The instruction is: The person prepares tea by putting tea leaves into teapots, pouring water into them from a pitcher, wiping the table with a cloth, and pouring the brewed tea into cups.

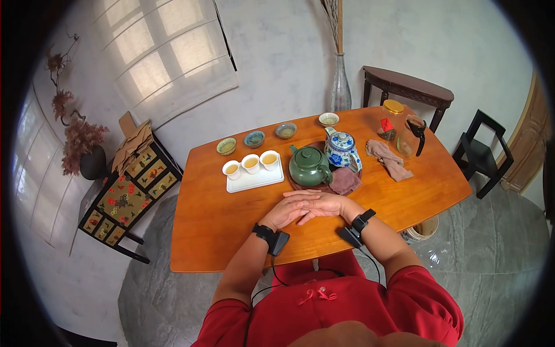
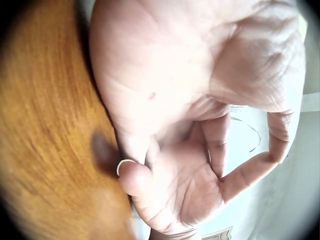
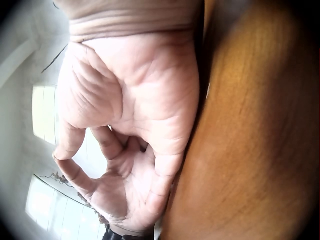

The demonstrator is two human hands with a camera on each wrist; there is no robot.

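Observation:
Near the front middle of the table point(image 1: 202, 243), my left hand point(image 1: 281, 213) and right hand point(image 1: 327, 203) rest together, their fingers overlapping. Neither holds an object. Both wrist views show the palms facing, the fingers loosely extended and the thumbs meeting tip to tip. Just beyond the hands stands a green teapot point(image 1: 307, 166) on a dark round tray point(image 1: 296, 186), beside a blue-and-white teapot point(image 1: 342, 151). A folded mauve cloth point(image 1: 345, 181) lies at the tray's front. Left of it, three white cups point(image 1: 250, 164) of yellowish tea sit on a white tray point(image 1: 254, 183).
Several small patterned bowls, one a green bowl point(image 1: 226, 146), line the far side. Toward the right are a crumpled pinkish cloth point(image 1: 390, 160), a gold-lidded jar point(image 1: 388, 124) and a glass pitcher point(image 1: 409, 139) with a black handle. A bucket point(image 1: 425, 228) stands below the right edge.

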